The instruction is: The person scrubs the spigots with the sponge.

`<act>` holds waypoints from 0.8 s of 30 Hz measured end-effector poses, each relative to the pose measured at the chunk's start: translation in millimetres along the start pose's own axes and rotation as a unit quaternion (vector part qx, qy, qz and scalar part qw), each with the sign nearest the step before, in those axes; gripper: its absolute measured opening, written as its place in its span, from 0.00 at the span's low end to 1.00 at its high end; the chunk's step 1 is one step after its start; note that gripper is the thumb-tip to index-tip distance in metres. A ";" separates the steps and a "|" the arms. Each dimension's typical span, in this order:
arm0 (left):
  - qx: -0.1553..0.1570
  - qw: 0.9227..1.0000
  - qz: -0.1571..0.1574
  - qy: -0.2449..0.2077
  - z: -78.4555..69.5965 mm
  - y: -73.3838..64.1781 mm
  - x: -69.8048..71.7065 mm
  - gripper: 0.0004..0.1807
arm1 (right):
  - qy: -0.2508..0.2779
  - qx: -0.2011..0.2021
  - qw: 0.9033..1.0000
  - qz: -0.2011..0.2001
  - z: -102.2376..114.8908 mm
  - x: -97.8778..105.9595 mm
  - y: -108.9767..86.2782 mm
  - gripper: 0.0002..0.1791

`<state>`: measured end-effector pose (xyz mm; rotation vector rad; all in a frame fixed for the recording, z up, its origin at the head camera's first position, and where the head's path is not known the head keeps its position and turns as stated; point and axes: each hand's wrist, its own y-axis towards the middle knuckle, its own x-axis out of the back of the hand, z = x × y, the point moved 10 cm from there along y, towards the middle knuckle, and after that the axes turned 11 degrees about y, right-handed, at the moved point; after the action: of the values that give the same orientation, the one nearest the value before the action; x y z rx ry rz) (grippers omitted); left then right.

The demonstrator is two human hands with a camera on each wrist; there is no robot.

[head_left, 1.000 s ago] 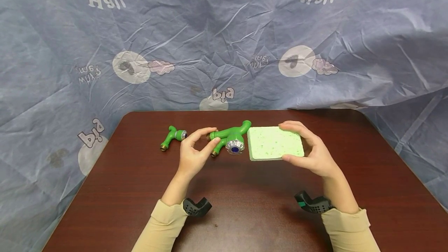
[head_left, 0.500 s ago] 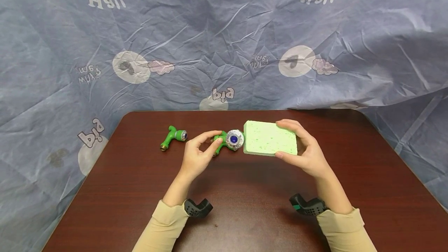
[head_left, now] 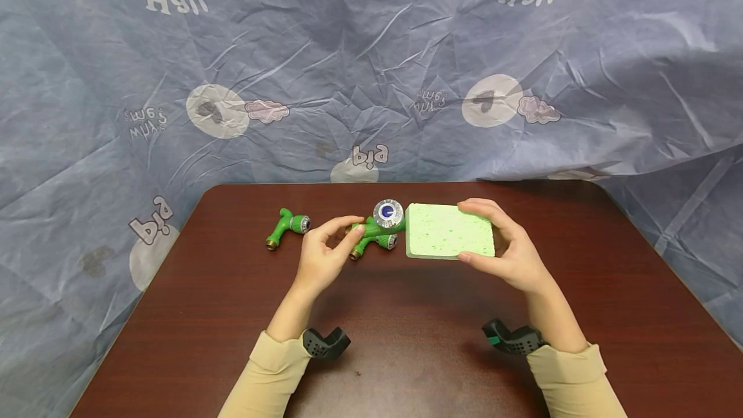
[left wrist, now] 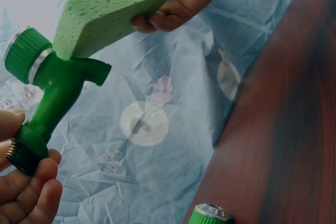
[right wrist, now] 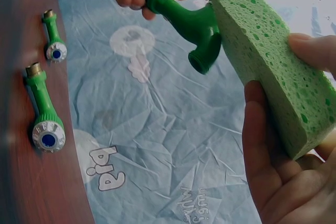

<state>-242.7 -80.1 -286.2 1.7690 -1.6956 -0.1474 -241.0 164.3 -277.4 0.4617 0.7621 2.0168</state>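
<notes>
Three green taps in view. One tap (head_left: 378, 227) is held above the table, the left hand (head_left: 321, 262) pinching its threaded end between thumb and curled fingertips, silver knob pointing up and away. The right hand (head_left: 512, 255) grips a pale green sponge (head_left: 449, 231), thumb on the near long edge and fingers curled over the far one. The sponge's short end presses against the body of the held tap, just above its spout; the wrist views show contact there.

Progress, as a judgement: wiping of this tap looks under way, with only the side by the spout touched by the sponge at this moment. Knob and threaded end are apart from the sponge. The second tap (head_left: 373, 244) lies on the table just below the held one, and the third tap (head_left: 286, 227) lies further left, well apart from both hands. Neither is touched. No water or foam shows on any of them.

Surface: a dark reddish-brown table (head_left: 406, 353) with rounded far corners, glossy and dry. Behind and around it hangs a crumpled blue-grey cloth (head_left: 371, 69) printed with cartoon figures and mirrored lettering. Beige sleeves reach to the wrists, each with a black camera mount (head_left: 326, 343).
</notes>
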 end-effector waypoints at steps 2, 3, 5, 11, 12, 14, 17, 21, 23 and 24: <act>0.003 1.000 0.000 -0.003 0.7 0.2 0.2 0.10 | -0.004 -0.003 1.000 0.001 0.0 0.6 -0.4 0.38; 0.005 1.000 -0.001 -0.004 1.0 0.3 0.5 0.10 | -0.006 -0.004 1.000 0.004 0.0 0.9 -0.6 0.38; 0.007 1.000 -0.003 -0.008 1.7 0.5 1.1 0.10 | -0.007 -0.006 1.000 0.013 0.1 0.2 -1.0 0.38; 0.016 1.000 -0.011 -0.006 3.4 1.2 2.9 0.08 | -0.008 -0.007 0.999 0.044 0.9 -5.9 -1.3 0.39; 0.018 1.000 -0.010 -0.005 3.5 1.1 2.4 0.08 | -0.008 -0.007 0.999 0.048 0.8 -7.3 -1.1 0.39; 0.020 1.000 -0.005 -0.006 3.1 0.7 1.2 0.08 | -0.008 -0.008 0.998 0.055 0.2 -10.5 -0.8 0.39; 0.021 1.000 0.000 0.000 2.1 0.1 -0.5 0.08 | -0.006 -0.012 0.998 0.067 -1.3 -16.8 -0.5 0.39; 0.016 1.000 0.018 0.004 0.4 -0.7 -5.3 0.09 | 0.003 -0.020 0.996 0.086 -4.4 -27.2 -0.2 0.39; 0.016 0.999 0.030 0.000 0.1 -1.2 -8.5 0.09 | 0.010 -0.022 0.995 0.096 -5.8 -31.8 0.0 0.39; 0.017 0.999 0.035 -0.003 0.2 -1.4 -9.8 0.10 | 0.016 -0.023 0.995 0.099 -6.3 -33.6 0.1 0.39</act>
<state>-243.1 -71.3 -290.6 1.7325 -1.7717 -0.0929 -227.2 133.5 -282.9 0.4967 0.7105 2.2256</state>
